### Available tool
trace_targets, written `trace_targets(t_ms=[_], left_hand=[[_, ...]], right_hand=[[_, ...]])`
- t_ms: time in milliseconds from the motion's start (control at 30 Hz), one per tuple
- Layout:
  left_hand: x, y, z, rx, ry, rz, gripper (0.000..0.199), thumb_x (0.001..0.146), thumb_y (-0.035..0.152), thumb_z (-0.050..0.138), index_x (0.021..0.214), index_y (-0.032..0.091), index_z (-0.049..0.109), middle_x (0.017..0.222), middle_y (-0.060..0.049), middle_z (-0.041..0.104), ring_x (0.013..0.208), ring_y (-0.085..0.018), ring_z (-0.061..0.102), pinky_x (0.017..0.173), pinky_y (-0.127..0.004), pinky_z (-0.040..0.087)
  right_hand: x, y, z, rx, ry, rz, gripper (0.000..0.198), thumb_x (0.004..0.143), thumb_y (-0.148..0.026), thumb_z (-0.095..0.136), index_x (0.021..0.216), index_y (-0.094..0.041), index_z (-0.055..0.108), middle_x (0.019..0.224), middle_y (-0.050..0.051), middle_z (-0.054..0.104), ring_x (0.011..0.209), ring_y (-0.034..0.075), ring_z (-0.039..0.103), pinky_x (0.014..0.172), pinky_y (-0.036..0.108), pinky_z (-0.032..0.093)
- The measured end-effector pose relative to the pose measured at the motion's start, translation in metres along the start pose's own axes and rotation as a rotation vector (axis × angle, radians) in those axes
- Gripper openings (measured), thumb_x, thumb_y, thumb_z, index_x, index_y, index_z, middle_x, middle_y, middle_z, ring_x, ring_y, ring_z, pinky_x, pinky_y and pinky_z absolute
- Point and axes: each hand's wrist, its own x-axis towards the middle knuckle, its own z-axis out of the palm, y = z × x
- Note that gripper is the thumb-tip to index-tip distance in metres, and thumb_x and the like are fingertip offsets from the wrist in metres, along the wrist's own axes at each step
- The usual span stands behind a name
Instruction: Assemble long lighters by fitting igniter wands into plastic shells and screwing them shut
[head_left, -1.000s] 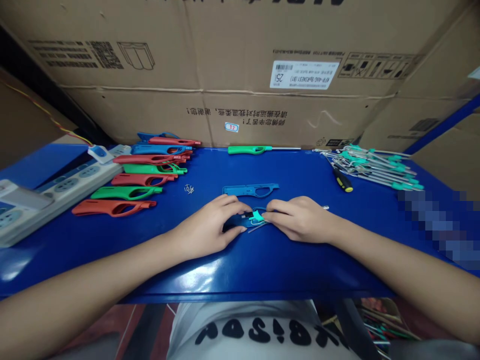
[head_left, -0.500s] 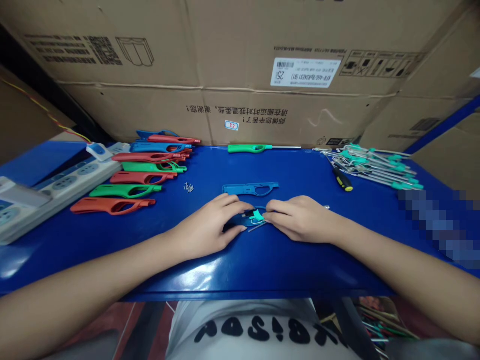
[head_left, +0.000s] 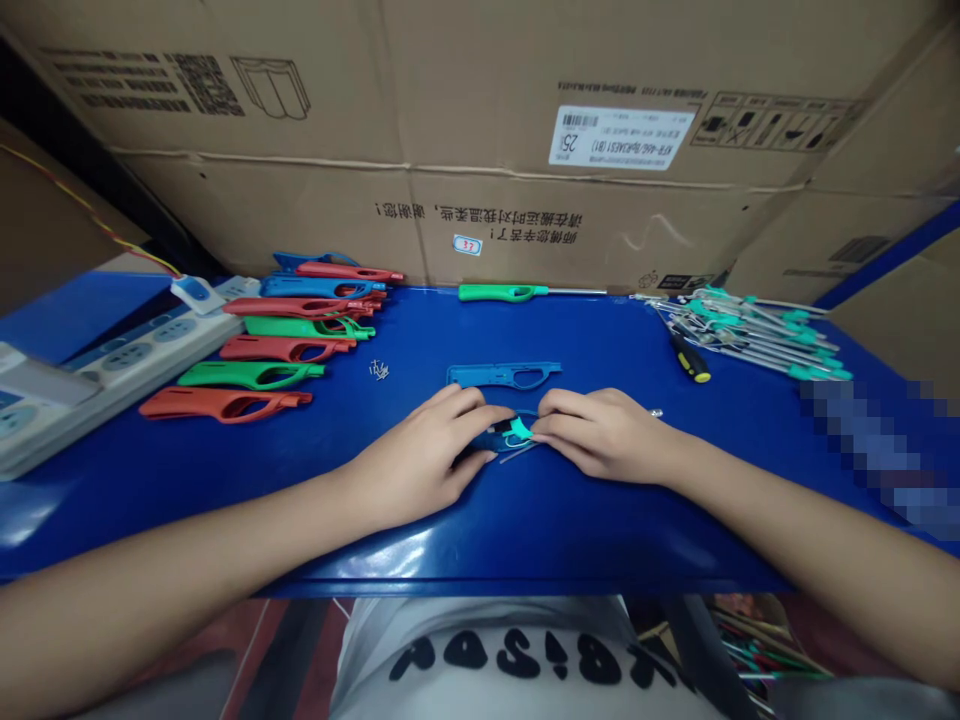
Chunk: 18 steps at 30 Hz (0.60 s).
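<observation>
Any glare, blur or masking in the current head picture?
Head view: white glare on the blue table, near its front edge and at far left; pixelated patch at right; teal piece between left hand and right hand shows, finer parts there too small to tell.

The held shell (head_left: 492, 441) is blue and the small piece (head_left: 519, 430) mint-green.

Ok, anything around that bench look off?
Small metal bits, likely screws, lie loose on the blue table with no tray; spilled or set there, can't tell. The cardboard behind stands with its print upside down. No visible damage.
</observation>
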Motion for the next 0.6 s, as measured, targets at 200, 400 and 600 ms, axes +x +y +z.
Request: trace_targets(t_ms=[200, 400, 600], left_hand=[[-0.0005, 0.0023, 0.0006, -0.014, 0.014, -0.004, 0.040, 0.095, 0.015, 0.056, 0.135, 0.021, 0.055, 0.113, -0.009, 0.058, 0.109, -0.025, 0.054, 0.099, -0.044, 0.049], [-0.0002, 0.0026, 0.0010, -0.012, 0.014, -0.006, 0.040, 0.095, 0.014, 0.056, 0.135, 0.019, 0.056, 0.111, -0.009, 0.058, 0.107, -0.025, 0.053, 0.099, -0.044, 0.048], [-0.0011, 0.0018, 0.0016, -0.007, 0.010, 0.013, 0.039, 0.096, 0.015, 0.054, 0.135, 0.018, 0.057, 0.109, -0.009, 0.057, 0.105, -0.024, 0.052, 0.098, -0.043, 0.049]], right_hand=[[-0.0002, 0.0014, 0.0008, 0.176, -0.010, 0.114, 0.021, 0.102, -0.030, 0.052, 0.096, -0.020, 0.070, 0.096, 0.003, 0.068, 0.073, 0.010, 0.063, 0.061, 0.023, 0.040], [-0.0002, -0.0012, -0.0008, 0.083, -0.001, 0.070, 0.027, 0.104, -0.030, 0.047, 0.096, -0.018, 0.070, 0.093, 0.004, 0.068, 0.068, 0.010, 0.060, 0.058, 0.023, 0.037], [0.0003, -0.0017, 0.0000, 0.079, -0.029, 0.056, 0.028, 0.104, -0.030, 0.046, 0.095, -0.019, 0.069, 0.094, 0.004, 0.068, 0.067, 0.010, 0.058, 0.059, 0.024, 0.037]])
